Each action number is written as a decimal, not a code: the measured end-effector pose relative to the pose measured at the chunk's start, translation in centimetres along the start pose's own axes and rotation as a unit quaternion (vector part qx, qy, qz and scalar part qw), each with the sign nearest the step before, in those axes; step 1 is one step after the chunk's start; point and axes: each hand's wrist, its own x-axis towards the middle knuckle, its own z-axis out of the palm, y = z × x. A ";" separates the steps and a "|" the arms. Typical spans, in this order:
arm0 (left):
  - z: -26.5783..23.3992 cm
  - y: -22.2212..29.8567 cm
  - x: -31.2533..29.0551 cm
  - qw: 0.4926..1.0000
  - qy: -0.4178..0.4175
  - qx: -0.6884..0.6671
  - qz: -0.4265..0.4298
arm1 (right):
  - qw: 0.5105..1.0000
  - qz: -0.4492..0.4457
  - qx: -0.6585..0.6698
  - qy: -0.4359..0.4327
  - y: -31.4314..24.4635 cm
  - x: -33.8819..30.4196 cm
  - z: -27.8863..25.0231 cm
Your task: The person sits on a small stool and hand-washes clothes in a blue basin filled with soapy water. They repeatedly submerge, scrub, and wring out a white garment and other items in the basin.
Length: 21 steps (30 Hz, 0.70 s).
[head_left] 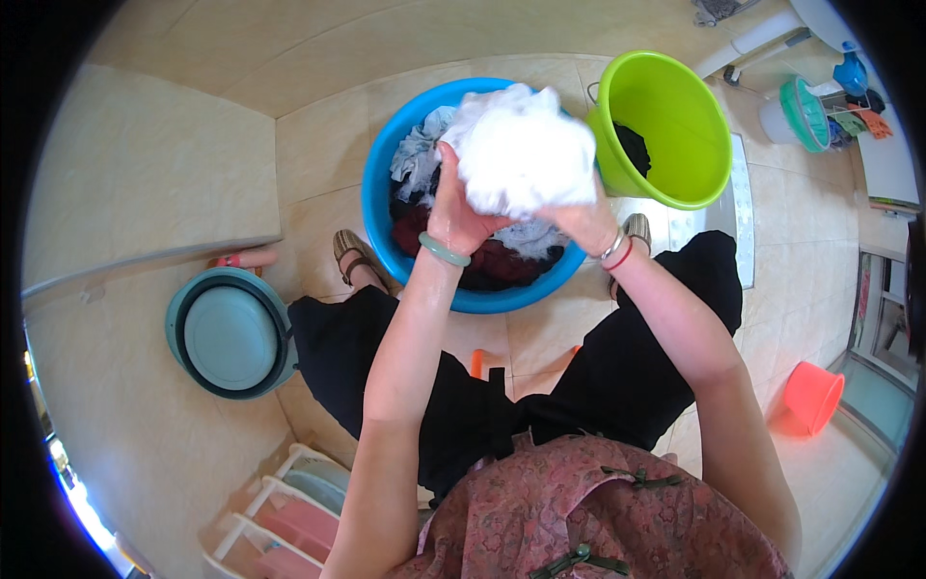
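A bunched white piece of laundry (pixel 521 154) is held up over the blue basin (pixel 378 207), so bright that its folds hardly show. My left hand (pixel 457 207) cups its left side, thumb up, a pale green bangle at the wrist. On the lower right side my right hand (pixel 584 227) grips it, slightly blurred, its fingers partly hidden by the cloth. Beneath, the basin holds light grey cloth (pixel 420 154), dark red cloth (pixel 492 262) and black pieces.
Right of the basin stands a lime green bucket (pixel 675 116) with a black cloth (pixel 633 148) inside. Teal collapsible basins (pixel 230 336) hang or lean at the left. A coral bucket (pixel 813 399) is at the right, a white rack (pixel 280 511) at lower left.
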 end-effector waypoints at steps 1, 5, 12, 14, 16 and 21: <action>0.2 0.2 0.4 0.998 -0.060 -0.025 0.024 | 0.998 -0.015 -0.055 -0.014 -0.3 -0.6 0.4; -0.7 0.7 -0.1 0.968 -0.108 -0.215 -0.069 | 0.992 -0.018 0.001 -0.121 -1.5 -1.4 1.4; 0.2 0.3 -2.3 0.990 0.070 0.116 0.049 | 0.950 -0.121 -0.083 -0.274 -2.7 -0.7 -0.2; -0.5 0.3 -2.0 0.999 0.038 -0.005 0.009 | 0.946 -0.104 -0.032 -0.304 -2.4 0.0 -1.4; -0.3 0.5 -1.9 0.997 0.019 -0.070 -0.016 | 0.972 0.024 0.125 -0.199 -1.9 0.0 -2.6; -1.0 -0.7 -1.4 0.960 0.006 0.233 0.156 | 0.969 0.210 0.125 0.046 2.0 0.7 -3.0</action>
